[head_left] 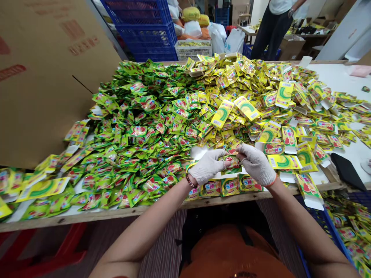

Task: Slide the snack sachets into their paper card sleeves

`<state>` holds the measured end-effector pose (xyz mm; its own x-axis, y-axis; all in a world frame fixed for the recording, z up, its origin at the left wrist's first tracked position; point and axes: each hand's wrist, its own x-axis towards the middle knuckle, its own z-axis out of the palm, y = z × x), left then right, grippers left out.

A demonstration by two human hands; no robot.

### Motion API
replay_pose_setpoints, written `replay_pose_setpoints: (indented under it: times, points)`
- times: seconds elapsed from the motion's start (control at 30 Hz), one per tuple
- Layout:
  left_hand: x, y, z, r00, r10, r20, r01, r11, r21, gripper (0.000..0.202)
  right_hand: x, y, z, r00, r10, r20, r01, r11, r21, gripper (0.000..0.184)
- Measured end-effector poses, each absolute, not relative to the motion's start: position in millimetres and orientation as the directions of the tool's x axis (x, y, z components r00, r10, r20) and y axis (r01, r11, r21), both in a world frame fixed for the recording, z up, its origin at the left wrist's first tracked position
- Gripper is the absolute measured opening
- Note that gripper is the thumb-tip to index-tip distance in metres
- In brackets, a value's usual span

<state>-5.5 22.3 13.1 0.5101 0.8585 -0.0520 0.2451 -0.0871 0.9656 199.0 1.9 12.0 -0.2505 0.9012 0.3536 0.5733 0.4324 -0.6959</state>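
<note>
Both my hands wear white knit gloves and meet over the table's front edge. My left hand (207, 165) and my right hand (255, 164) pinch the two ends of one green sachet (232, 165) between them. Just below the hands, three sachets (228, 186) lie side by side in a row at the table edge. A huge heap of green sachets (145, 131) covers the table to the left. Yellow flat cartons (246, 108) are piled to the right and behind.
A big brown cardboard sheet (43, 77) leans at the left. Blue crates (145, 27) and a white basket (193, 49) stand behind the table. A person (274, 27) stands at the back right. A blue crate with packets (348, 227) sits low right. A black item (346, 170) lies on the table's right.
</note>
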Motion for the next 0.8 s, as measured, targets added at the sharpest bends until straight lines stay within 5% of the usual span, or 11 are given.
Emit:
replay_pose_setpoints:
  times: [0.13,0.27,0.5,0.7,0.8]
  points:
    - [3,20,14,0.485,0.873,-0.053,0.353,-0.140,0.925,0.028,198,-8,7,-0.129,0.982,0.138,0.357,0.176,-0.917,0.043]
    - [16,26,25,0.429,0.903,-0.011,0.389,-0.174,0.905,0.025,209,-13,8,-0.181,0.981,-0.066,0.259,-0.017,-0.966,0.031]
    - [46,70,19,0.294,0.953,-0.072,0.790,-0.200,0.579,0.020,256,-14,12,0.267,0.963,-0.044,0.100,-0.073,-0.992,0.047]
    - [60,74,16,0.287,0.951,-0.114,0.706,-0.129,0.696,0.030,244,-24,4,0.297,0.932,-0.206,-0.248,-0.133,-0.959,0.057]
    - [56,54,24,0.304,0.935,-0.185,0.488,0.014,0.873,0.043,221,-22,-5,0.205,0.949,-0.238,-0.407,-0.139,-0.903,0.058]
